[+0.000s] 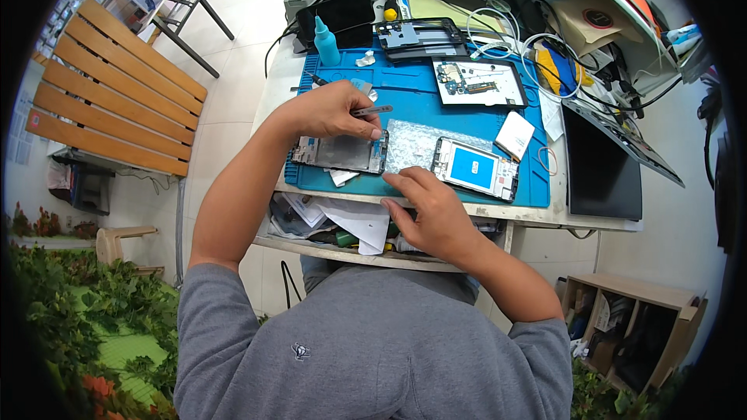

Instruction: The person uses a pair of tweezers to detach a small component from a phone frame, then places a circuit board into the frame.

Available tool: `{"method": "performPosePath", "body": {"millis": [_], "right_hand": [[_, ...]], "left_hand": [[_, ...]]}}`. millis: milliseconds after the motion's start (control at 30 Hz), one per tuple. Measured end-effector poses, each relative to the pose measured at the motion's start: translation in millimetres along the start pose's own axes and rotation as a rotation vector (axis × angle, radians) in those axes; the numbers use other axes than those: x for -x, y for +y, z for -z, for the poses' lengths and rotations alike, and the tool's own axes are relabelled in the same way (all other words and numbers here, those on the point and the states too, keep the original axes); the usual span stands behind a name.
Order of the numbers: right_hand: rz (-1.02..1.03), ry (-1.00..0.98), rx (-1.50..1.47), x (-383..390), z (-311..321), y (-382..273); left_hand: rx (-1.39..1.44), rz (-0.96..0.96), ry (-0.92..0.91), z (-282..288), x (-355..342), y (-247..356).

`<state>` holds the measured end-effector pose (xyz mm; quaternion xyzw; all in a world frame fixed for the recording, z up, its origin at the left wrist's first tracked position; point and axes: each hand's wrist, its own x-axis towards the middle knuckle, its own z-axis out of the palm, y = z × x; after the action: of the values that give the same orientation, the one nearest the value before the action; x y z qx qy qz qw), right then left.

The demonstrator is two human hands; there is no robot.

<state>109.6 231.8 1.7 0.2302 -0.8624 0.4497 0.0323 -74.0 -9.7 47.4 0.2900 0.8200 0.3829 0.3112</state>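
My left hand [338,113] is closed around a slim grey metal tool that looks like tweezers [373,110]; part of it is hidden by the fingers. Its fingertips are over the upper right corner of an opened phone frame [342,153] on the blue repair mat [412,101]. My right hand [428,214] has thumb and forefinger spread, the forefinger at the frame's lower right corner. To its right lies a second opened phone [475,169] with a blue and white panel. A white phone battery [514,136] rests beyond it, and a silvery sheet [416,144] lies between the phones.
A blue dropper bottle [326,43] stands at the mat's far left. Behind are a tray of circuit parts [478,82], black phone frames [420,37] and tangled cables [506,31]. A dark screen panel [605,175] lies right. Below the table edge, an open drawer [350,249] holds papers.
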Motion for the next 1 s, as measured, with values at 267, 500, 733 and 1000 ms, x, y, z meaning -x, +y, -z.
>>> {"method": "performPosePath", "body": {"millis": [267,500,733,1000], "right_hand": [[0.104,-0.028,0.340,-1,0,-8],[0.169,0.000,0.439,-7,-1,-2],[0.163,-0.037,0.464,-8,0,0],[0.166,-0.047,0.492,-9,0,1]], "left_hand": [[-0.054,0.001,-0.049,-2,-8,1],[-0.148,0.001,-0.063,-3,-13,3],[-0.168,0.028,-0.058,-3,-15,4],[-0.160,0.031,-0.051,-4,-15,2]]}}
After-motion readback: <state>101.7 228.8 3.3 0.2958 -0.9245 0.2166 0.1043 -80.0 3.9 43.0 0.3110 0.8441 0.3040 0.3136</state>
